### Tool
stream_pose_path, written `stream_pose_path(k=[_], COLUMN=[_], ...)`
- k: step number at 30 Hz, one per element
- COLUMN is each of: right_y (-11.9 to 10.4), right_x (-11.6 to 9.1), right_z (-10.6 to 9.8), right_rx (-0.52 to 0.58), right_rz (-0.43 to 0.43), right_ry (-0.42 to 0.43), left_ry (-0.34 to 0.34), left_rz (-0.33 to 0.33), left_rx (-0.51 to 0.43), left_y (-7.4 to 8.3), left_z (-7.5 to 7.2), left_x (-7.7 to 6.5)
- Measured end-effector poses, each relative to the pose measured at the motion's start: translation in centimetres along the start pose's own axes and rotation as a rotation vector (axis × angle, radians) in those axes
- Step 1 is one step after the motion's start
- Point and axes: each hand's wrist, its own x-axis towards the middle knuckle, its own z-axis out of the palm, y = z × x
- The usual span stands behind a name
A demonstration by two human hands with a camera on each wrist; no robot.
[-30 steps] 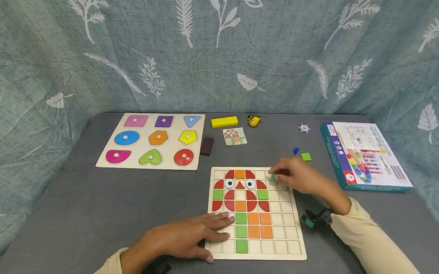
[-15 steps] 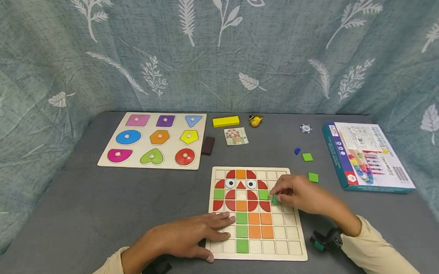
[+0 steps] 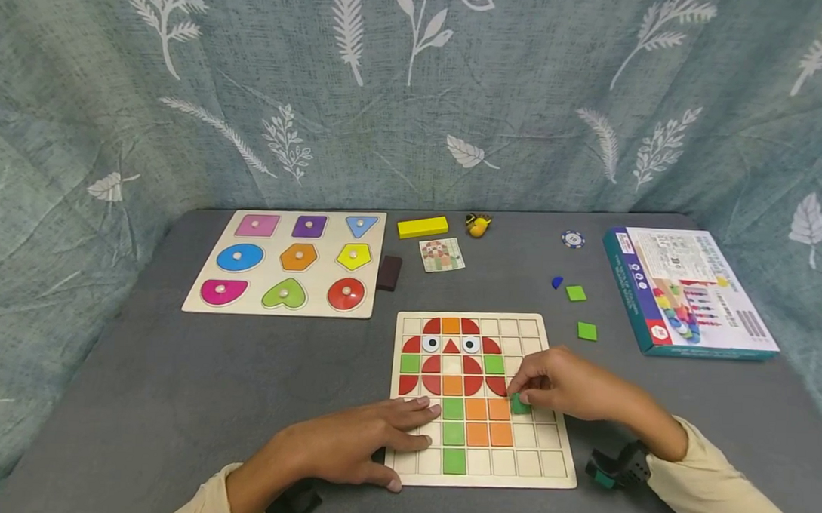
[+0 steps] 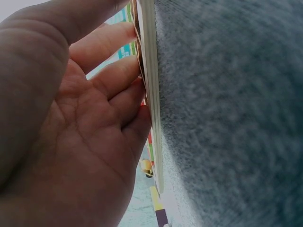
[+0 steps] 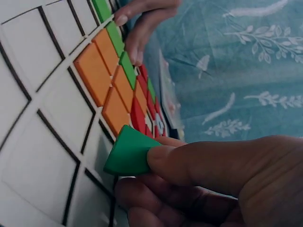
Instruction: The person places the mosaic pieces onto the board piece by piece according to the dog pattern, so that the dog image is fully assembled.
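A wooden grid board (image 3: 527,464) lies on the grey table, bearing red rounded pieces, two eye pieces (image 3: 471,345) and orange (image 3: 476,434) and green square tiles (image 3: 453,433). My right hand (image 3: 570,383) pinches one more green tile (image 5: 130,151) between thumb and fingers. In the right wrist view this tile is tilted at the grid, just beside the orange tiles; whether it touches the board I cannot tell. My left hand (image 3: 353,442) rests with extended fingers on the board's lower left, hiding some squares. The left wrist view shows its palm (image 4: 90,137) by the board's edge.
Two loose green tiles (image 3: 587,331) and a blue piece (image 3: 556,282) lie right of the board. A box (image 3: 695,297) stands far right. Behind are a pattern card (image 3: 442,254), yellow block (image 3: 422,227), dark block (image 3: 388,273), bee figure (image 3: 478,226), poker chip (image 3: 573,239) and shape puzzle (image 3: 246,305).
My right hand has moved with the green tile down the board's right side, from the top row to beside the orange tiles. The left hand has stayed in place.
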Motion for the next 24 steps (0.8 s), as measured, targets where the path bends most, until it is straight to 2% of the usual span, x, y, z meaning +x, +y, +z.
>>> stream_pose_path(k=[4, 10, 19, 24], right_y=[-0.1, -0.7, -1.0, -0.6], right_x=[-0.1, 0.1, 0.0, -0.1], right_z=[0.2, 0.7, 1.0, 1.2], right_rx=[-0.008, -0.061, -0.125, -0.089], right_rz=[0.013, 0.028, 0.016, 0.017], right_ry=[-0.033, -0.033, 0.017, 0.050], left_ry=[0.001, -0.001, 0.001, 0.005], left_rz=[0.001, -0.003, -0.005, -0.005], left_rx=[0.001, 0.000, -0.007, -0.014], left_y=[0.0, 0.1, 0.1, 0.0], left_z=[-0.1, -0.1, -0.1, -0.1], left_x=[0.0, 0.0, 0.0, 0.0])
